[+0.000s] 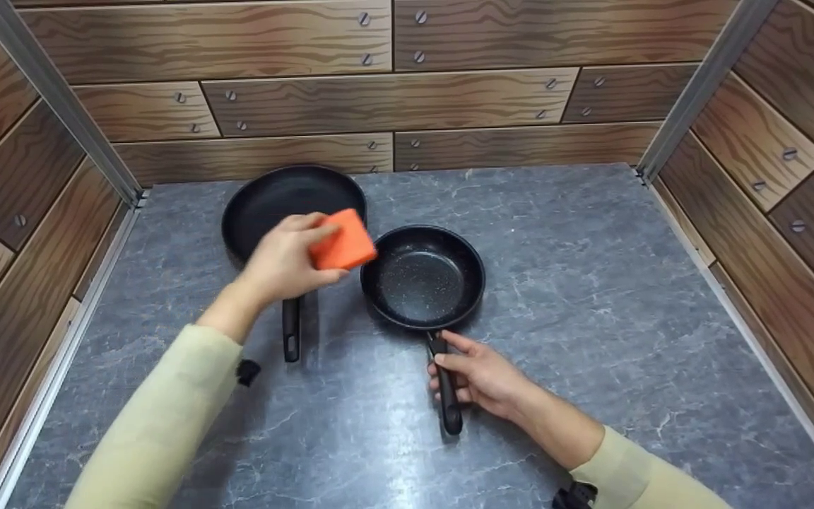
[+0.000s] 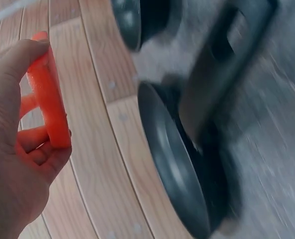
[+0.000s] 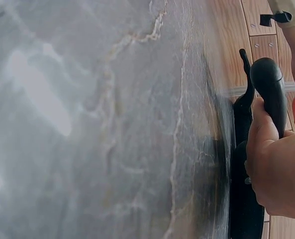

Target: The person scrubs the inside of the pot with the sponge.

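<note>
In the head view my left hand (image 1: 287,258) pinches an orange sponge (image 1: 345,240) between thumb and fingers. It holds the sponge above the counter, over the right side of the larger black frying pan (image 1: 273,194) and close to the smaller pan's rim. The left wrist view shows the sponge (image 2: 49,94) upright in the grip. My right hand (image 1: 485,378) grips the handle (image 1: 447,396) of the smaller speckled frying pan (image 1: 421,279), thumb on top and fingers curled beneath. In the right wrist view the fingers wrap this handle (image 3: 270,89).
The grey marbled counter (image 1: 591,283) carries both pans. The larger pan's handle (image 1: 292,332) points toward me, left of the smaller pan. Wood-patterned walls (image 1: 393,99) with metal corner strips (image 1: 704,85) enclose the back and both sides.
</note>
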Action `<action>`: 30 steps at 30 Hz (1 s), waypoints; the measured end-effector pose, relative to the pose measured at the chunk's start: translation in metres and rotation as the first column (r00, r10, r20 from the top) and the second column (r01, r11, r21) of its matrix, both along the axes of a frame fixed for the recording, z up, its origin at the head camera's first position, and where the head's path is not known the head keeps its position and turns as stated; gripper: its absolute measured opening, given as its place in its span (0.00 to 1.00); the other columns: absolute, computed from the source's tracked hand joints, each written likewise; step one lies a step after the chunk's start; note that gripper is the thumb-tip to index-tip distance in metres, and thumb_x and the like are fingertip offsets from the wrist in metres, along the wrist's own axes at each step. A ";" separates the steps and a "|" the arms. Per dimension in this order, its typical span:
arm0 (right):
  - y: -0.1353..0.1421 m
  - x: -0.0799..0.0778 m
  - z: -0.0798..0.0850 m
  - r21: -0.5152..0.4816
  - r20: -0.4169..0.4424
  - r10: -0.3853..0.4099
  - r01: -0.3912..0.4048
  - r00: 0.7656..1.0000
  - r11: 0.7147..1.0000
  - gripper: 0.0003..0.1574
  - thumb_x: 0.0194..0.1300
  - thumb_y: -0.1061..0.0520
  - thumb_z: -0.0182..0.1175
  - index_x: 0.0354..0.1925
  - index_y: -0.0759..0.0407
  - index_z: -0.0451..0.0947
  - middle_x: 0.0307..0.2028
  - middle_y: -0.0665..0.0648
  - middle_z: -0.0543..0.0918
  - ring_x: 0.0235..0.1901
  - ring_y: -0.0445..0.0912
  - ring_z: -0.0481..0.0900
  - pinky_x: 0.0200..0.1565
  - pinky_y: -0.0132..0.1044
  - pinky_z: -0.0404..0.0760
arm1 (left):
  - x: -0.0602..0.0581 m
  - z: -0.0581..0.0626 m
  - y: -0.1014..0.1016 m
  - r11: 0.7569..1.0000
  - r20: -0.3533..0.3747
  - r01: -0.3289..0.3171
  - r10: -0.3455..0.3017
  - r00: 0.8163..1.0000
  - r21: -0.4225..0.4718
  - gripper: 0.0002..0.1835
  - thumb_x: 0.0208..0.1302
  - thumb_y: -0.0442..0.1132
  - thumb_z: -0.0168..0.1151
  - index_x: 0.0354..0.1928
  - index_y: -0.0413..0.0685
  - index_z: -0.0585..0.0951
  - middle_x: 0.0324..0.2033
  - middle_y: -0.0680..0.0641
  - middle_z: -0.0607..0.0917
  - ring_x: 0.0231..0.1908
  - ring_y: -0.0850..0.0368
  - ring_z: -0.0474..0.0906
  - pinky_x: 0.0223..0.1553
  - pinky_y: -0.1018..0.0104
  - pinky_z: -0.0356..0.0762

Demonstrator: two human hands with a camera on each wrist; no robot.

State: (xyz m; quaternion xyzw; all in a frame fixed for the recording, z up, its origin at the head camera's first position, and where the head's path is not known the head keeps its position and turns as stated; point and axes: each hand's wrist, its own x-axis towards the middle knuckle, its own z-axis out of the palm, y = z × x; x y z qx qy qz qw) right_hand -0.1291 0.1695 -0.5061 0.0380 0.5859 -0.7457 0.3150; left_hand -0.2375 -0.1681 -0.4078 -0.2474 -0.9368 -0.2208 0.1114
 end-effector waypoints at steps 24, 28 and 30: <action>-0.001 0.000 0.001 -0.015 0.014 0.004 -0.003 1.000 1.000 0.51 0.79 0.61 0.56 0.86 0.61 0.39 0.44 0.63 0.85 0.38 0.48 0.88 0.47 0.47 0.89 | -0.018 -0.031 0.084 0.883 0.278 0.312 -0.220 0.935 -0.351 0.31 0.57 0.58 0.79 0.58 0.48 0.88 0.56 0.40 0.86 0.56 0.41 0.79 0.64 0.52 0.74; -0.001 0.000 0.000 -0.019 0.014 0.005 -0.004 1.000 1.000 0.51 0.79 0.61 0.56 0.86 0.60 0.39 0.44 0.63 0.85 0.38 0.48 0.88 0.48 0.47 0.89 | -0.019 -0.034 0.087 0.867 0.308 0.341 -0.233 0.923 -0.364 0.28 0.56 0.57 0.78 0.54 0.48 0.90 0.47 0.44 0.86 0.48 0.47 0.79 0.57 0.54 0.76; -0.001 0.000 0.000 -0.019 0.013 0.004 -0.004 1.000 1.000 0.51 0.79 0.62 0.56 0.86 0.60 0.39 0.44 0.62 0.85 0.38 0.48 0.88 0.48 0.47 0.89 | -0.020 -0.035 0.089 0.860 0.322 0.351 -0.236 0.917 -0.370 0.27 0.56 0.57 0.78 0.53 0.48 0.90 0.44 0.45 0.86 0.46 0.49 0.79 0.53 0.55 0.77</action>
